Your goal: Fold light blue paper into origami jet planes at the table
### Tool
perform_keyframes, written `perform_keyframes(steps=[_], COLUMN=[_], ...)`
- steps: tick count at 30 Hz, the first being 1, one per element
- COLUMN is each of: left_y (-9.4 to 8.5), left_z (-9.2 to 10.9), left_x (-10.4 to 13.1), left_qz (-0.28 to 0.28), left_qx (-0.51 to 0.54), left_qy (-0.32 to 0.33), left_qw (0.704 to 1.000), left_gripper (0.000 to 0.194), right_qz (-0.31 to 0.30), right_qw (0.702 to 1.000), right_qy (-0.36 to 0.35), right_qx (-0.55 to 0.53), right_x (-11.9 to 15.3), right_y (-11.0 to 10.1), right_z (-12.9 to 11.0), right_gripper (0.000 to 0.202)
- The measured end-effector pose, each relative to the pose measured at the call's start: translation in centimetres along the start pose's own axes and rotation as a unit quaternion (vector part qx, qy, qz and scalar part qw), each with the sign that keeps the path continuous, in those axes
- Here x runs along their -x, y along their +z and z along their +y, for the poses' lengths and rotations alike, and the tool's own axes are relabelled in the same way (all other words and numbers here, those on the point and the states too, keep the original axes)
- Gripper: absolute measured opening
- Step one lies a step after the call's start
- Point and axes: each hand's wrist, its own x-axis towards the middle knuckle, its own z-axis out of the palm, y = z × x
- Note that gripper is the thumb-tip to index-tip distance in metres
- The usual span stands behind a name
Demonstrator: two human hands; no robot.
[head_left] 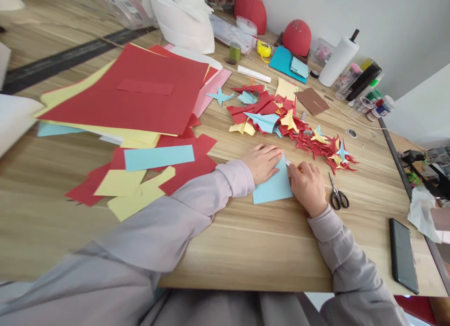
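Note:
A light blue sheet of paper (272,188) lies on the wooden table in front of me. My left hand (263,162) rests flat over its upper left part, fingers stretched out. At the sheet's right edge my right hand (308,185) is closed, with a small white tip showing past its fingers; the rest of what it grips is hidden. Black-handled scissors (338,195) lie just right of that hand. Beyond both hands spreads a pile of folded paper pieces (265,121) in red, yellow and blue, with small red paper stars (309,143) trailing to the right.
Large red sheets (130,94) are stacked at the left, with loose red, yellow and blue cut paper (160,157) nearer me. A phone (403,255) lies at the right edge. Along the wall stand a white bottle (339,61), small jars (381,107) and a yellow tape measure (263,49).

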Motion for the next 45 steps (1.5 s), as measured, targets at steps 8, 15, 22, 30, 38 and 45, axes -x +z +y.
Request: perform_keyframes(steps=[8, 15, 22, 30, 38, 45], left_y=[0.4, 0.8, 0.8, 0.5, 0.6, 0.5], left_z=[-0.1, -0.2, -0.2, 0.0, -0.2, -0.1], left_x=[0.0, 0.0, 0.0, 0.1, 0.1, 0.1], left_qz=[0.012, 0.009, 0.017, 0.042, 0.038, 0.038], left_qx=[-0.002, -0.008, 0.0, -0.019, -0.027, -0.023], left_qy=[0.004, 0.001, 0.004, -0.009, -0.002, 0.0], left_qw=[1.0, 1.0, 1.0, 0.999, 0.999, 0.999], left_gripper=[0.046, 0.048, 0.047, 0.046, 0.047, 0.046], right_qz=[-0.002, -0.001, -0.002, -0.002, -0.013, -0.018], right_qw=[1.0, 1.0, 1.0, 1.0, 0.999, 0.999], right_qy=[0.007, 0.004, 0.001, 0.012, 0.031, 0.043], right_qx=[-0.009, 0.001, -0.004, 0.0, -0.002, 0.005], right_x=[-0.6, -1.2, -1.5, -1.3, -1.2, -1.1], right_y=[0.2, 0.3, 0.4, 0.5, 0.6, 0.4], right_z=[-0.2, -0.4, -0.4, -0.4, -0.6, -1.0], right_gripper=[0.023, 0.022, 0.024, 0.026, 0.027, 0.029])
